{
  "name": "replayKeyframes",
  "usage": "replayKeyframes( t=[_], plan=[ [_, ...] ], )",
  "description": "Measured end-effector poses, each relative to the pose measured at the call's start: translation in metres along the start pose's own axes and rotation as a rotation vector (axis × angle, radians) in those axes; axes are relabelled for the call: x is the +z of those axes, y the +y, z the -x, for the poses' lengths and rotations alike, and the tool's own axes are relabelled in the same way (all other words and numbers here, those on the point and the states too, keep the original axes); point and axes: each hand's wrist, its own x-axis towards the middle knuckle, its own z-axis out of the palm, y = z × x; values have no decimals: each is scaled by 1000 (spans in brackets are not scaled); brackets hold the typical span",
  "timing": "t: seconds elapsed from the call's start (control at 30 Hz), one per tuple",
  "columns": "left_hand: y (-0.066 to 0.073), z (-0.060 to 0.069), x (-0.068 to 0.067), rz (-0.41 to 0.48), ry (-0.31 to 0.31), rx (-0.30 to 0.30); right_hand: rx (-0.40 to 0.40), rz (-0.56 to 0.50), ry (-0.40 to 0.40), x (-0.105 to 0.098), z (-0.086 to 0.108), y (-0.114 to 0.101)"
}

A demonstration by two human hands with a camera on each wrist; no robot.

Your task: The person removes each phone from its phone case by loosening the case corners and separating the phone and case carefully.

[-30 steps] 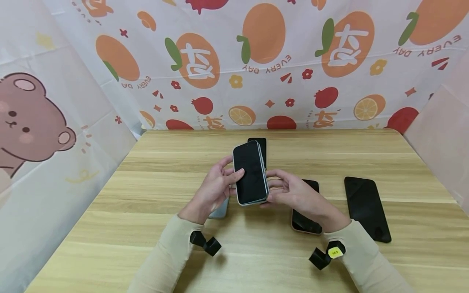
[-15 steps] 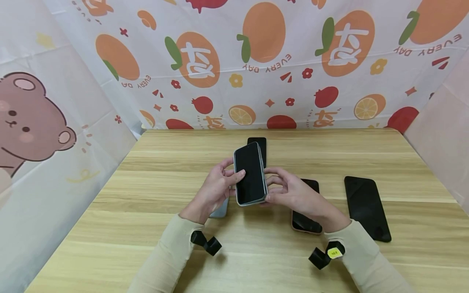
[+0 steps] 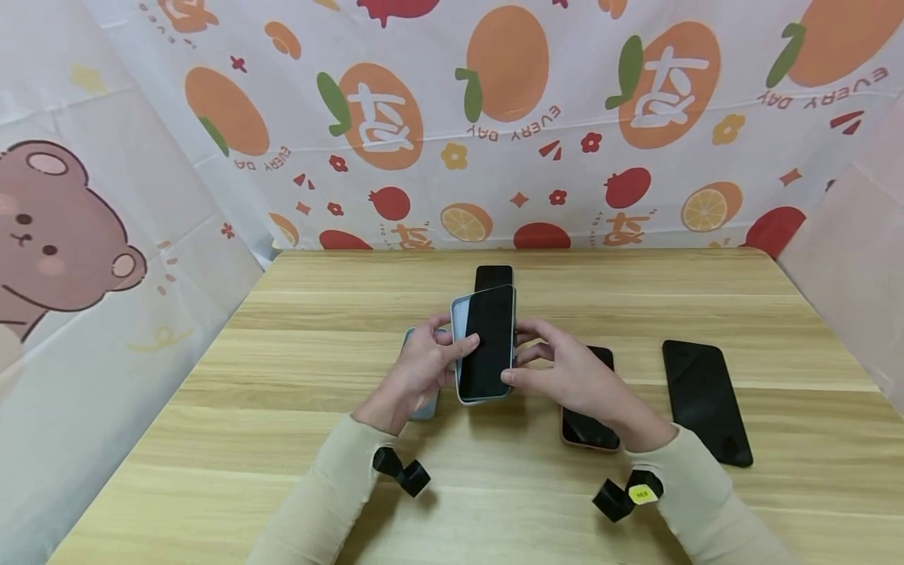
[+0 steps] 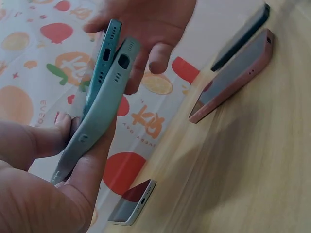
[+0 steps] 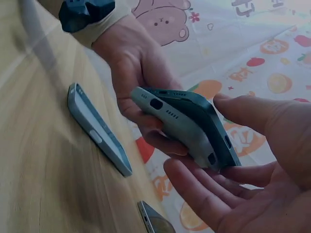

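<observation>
Above the middle of the table, my left hand [image 3: 424, 361] holds a pale blue-green phone case [image 3: 460, 320], with its thumb on the screen of a dark phone [image 3: 490, 345] and its fingers behind the case. The phone lies askew in the case, whose inside shows along the left. My right hand [image 3: 565, 369] pinches the phone's lower right edge, thumb in front and fingers behind. In the left wrist view, the phone [image 4: 99, 73] and the case [image 4: 104, 104] part in a wedge at their port ends. Another light blue case [image 5: 95, 124] lies on the table beneath my left hand.
A phone [image 3: 493, 277] lies at the back of the wooden table [image 3: 282, 377]. A pink-edged phone [image 3: 589, 430] is partly under my right forearm, with a larger black phone [image 3: 708, 402] to its right. A fruit-print cloth [image 3: 438, 180] hangs behind.
The phone has shifted right and turned within the case, so the case's inside now shows on the left. My right thumb has come onto the phone's front edge.
</observation>
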Motion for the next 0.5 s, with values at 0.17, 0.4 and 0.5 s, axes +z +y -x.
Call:
replayKeyframes(
  t=[0.17,0.4,0.5],
  plan=[
    [-1,0,1,-36,39,5,4,70,17,2,-1,0],
    [-3,-1,3,-72,106,14,-40,164,41,12,-1,-3],
    [-3,0,5,-109,131,22,-33,162,46,16,-1,-3]
  ],
)
